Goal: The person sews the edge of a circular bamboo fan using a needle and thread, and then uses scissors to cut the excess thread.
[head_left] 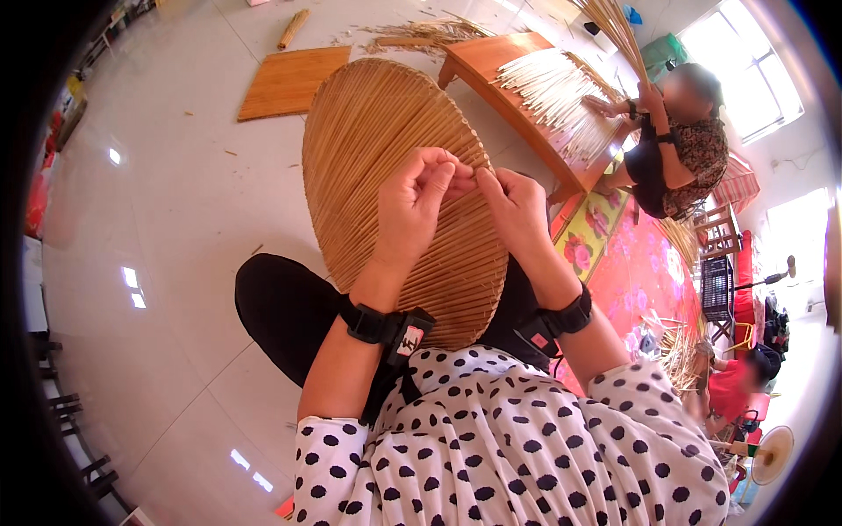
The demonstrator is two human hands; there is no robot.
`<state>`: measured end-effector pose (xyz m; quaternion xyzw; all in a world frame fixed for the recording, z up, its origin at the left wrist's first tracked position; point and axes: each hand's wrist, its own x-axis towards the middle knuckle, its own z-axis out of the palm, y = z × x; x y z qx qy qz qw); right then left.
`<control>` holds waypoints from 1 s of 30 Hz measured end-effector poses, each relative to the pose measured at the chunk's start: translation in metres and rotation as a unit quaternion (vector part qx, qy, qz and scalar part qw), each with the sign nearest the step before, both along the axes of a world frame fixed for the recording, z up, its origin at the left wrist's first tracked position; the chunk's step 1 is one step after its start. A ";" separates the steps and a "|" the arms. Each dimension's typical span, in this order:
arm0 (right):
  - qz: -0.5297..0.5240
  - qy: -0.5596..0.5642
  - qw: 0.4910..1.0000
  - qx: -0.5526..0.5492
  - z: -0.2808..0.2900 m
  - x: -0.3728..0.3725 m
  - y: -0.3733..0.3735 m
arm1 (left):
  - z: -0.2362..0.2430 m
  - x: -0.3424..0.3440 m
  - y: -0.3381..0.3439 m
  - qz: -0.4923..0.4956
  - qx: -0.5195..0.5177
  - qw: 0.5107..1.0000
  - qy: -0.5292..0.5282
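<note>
Across the wearer's lap leans the oval ribbed straw panel (368, 131), lower end by the polka-dot blouse (491, 438), and both hands are busy at its right-hand rim (463, 112)! The right hand (519, 206) pinches that rim between thumb and forefinger; just beside it, over the panel's face, the left hand (412, 197) is curled closed, thumb against fingers, though whether a fine strand runs between the tips I can't tell. Delicate edge work, by the look of it, and here's how to play it well: keep the two hands close together, so the thin rim has little chance to twist; let the lap carry the weight; press lightly along the ribs, not across them, since slender strips like these could crack under a hard bend. And watch that black left wrist strap (367, 324), near the panel's lower edge, where it might snag a rib end
</note>
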<state>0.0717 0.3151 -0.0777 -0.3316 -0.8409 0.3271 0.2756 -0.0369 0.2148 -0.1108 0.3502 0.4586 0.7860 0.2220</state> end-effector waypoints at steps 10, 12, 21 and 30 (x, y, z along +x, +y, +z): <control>-0.004 -0.007 1.000 0.008 -0.004 0.004 0.007 | 0.054 -0.021 -0.147 0.069 -0.068 0.994 0.044; 0.010 0.007 1.000 -0.005 -0.004 0.007 0.007 | 0.058 -0.029 -0.198 0.157 -0.086 0.974 0.139; 0.080 0.020 0.996 0.036 0.013 -0.016 -0.036 | 0.028 0.002 -0.277 0.205 -0.095 0.967 0.117; 0.071 0.031 0.997 0.017 0.009 -0.008 -0.028 | 0.032 -0.007 -0.231 0.216 0.033 0.973 0.078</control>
